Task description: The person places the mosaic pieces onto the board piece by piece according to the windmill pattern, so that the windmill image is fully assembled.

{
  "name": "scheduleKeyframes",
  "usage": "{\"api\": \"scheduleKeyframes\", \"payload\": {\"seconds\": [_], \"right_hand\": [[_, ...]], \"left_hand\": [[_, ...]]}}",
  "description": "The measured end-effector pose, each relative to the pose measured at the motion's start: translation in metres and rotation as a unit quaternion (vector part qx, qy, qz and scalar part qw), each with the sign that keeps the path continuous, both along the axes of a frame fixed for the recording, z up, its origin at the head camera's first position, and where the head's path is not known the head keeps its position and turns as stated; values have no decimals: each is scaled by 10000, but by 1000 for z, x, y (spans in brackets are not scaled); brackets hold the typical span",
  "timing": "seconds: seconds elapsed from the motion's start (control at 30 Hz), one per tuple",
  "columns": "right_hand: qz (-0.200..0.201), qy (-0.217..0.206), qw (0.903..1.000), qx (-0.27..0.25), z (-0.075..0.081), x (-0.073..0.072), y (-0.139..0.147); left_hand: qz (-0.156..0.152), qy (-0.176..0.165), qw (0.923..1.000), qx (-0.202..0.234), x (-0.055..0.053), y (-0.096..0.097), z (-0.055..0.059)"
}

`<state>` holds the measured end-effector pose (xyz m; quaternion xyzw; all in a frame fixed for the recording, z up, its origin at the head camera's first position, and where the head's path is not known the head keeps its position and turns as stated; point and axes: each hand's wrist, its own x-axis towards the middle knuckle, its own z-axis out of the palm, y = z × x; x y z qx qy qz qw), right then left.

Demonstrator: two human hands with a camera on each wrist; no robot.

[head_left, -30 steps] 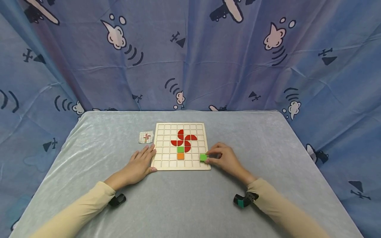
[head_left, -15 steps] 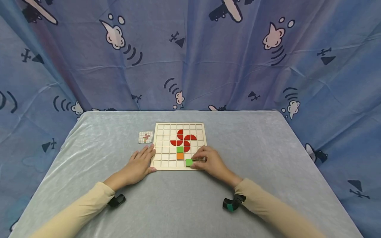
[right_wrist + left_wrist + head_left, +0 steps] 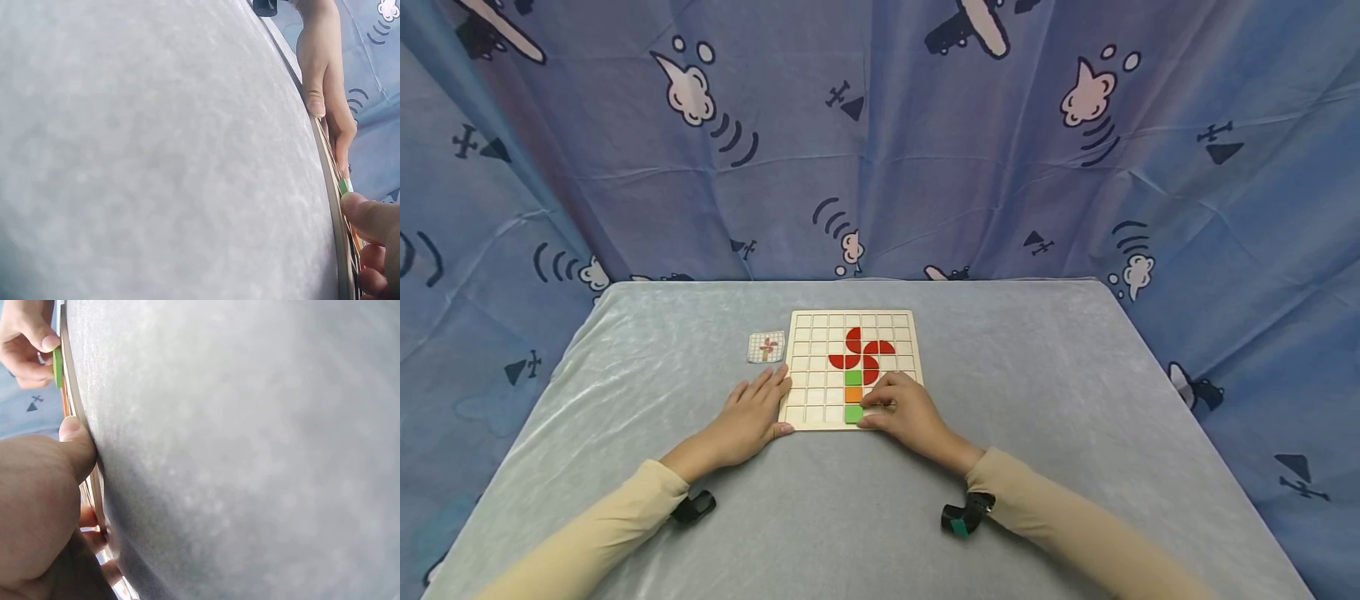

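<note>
My right hand (image 3: 906, 415) pinches a green square tile (image 3: 853, 414) between thumb and fingers, over the bottom row of a wooden grid board (image 3: 811, 398). In the left wrist view this green tile (image 3: 58, 367) stands slightly tilted at the board's near edge. Directly above it in the same column lie an orange square tile (image 3: 853, 394) and another green tile (image 3: 853, 377). Several red quarter-round pieces (image 3: 854, 340) form a pinwheel higher on the board. My left hand (image 3: 752, 417) rests with spread, straight fingers at the board's left edge, its thumb at the near left corner.
A small card (image 3: 766, 347) printed with a grid and a red pinwheel lies left of the board. Pale grey cloth covers the table (image 3: 1037, 358). A blue patterned curtain (image 3: 925, 167) hangs behind it. Each wrist wears a black strapped device (image 3: 694, 507).
My right hand has carried the green tile leftward and a little toward me, from the board's right side to below the orange tile. The left hand has stayed in place.
</note>
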<state>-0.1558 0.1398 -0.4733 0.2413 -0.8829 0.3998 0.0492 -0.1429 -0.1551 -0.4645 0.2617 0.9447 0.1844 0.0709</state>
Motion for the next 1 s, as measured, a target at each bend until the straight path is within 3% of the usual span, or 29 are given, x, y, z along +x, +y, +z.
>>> {"api": "scheduleKeyframes", "payload": {"seconds": [1.0], "right_hand": [[-33, -50, 10000, 55, -1, -2, -1]], "left_hand": [[-18, 21, 10000, 20, -1, 0, -3]]}}
